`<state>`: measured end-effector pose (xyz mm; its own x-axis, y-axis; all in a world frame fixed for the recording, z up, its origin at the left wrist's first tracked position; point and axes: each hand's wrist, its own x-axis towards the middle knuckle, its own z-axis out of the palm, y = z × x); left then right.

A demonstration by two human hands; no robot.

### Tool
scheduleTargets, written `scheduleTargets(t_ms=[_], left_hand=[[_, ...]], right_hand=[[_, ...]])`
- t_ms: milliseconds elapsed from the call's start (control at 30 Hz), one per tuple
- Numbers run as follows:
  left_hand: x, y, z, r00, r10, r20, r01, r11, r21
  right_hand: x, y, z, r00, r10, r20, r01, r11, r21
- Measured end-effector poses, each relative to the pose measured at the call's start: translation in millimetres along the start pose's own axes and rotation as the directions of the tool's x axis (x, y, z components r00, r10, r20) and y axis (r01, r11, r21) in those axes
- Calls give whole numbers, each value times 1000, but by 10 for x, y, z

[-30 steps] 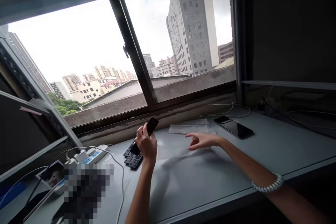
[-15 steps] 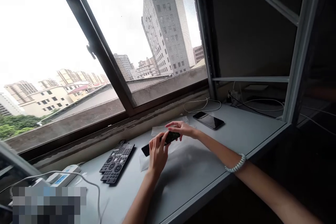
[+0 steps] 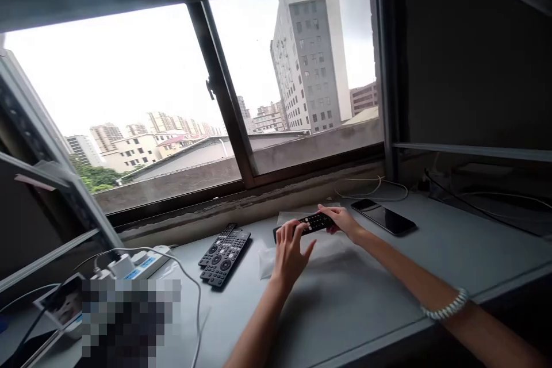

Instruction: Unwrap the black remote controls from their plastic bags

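Note:
A black remote control (image 3: pixel 317 222) is held over the desk, its button side showing. Round its right end my right hand (image 3: pixel 344 222) is closed, thumb on top. The fingers of my left hand (image 3: pixel 291 250) bend over its left end, with the thumb sticking out to the right; the underside of this grip is hidden. Below both hands lies a clear plastic bag (image 3: pixel 269 261). To the left, several more black remote controls (image 3: pixel 226 259) rest side by side and overlapping on the desk.
A smartphone (image 3: pixel 383 217) lies right of my hands, with a white cable (image 3: pixel 371 195) behind it. At the left stand a power strip (image 3: pixel 149 263) with plugs and a looping cord (image 3: pixel 199 299). The window (image 3: pixel 172 98) rises behind the grey desk (image 3: pixel 388 322); metal posts flank it.
The camera view has turned left, so things appear further right. The remote control now shows its buttons more plainly, and my left hand's thumb has spread away from it.

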<state>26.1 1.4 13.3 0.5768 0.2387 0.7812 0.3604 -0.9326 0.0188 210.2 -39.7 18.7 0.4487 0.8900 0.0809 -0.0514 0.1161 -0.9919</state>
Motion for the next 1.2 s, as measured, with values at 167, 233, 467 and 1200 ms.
scheduleTargets(t_ms=[167,233,467,1200], left_hand=[[-57,14,22,973,57,225,-47,998,-50],[-95,12,51,928,35,372,-19,999,-48],[-184,-68,111,815,-88,573,57,996,70],[-228,-272,111,782,-379,495,283,923,261]], right_hand=[[-21,-45,-45,972,134,-193,-88,969,231],[-38,-36,-51,970,183,-159,-127,943,307],[-80,1,-58,944,324,60,-310,810,497],[-44,131,-134,993,-118,-16,112,972,-207]])
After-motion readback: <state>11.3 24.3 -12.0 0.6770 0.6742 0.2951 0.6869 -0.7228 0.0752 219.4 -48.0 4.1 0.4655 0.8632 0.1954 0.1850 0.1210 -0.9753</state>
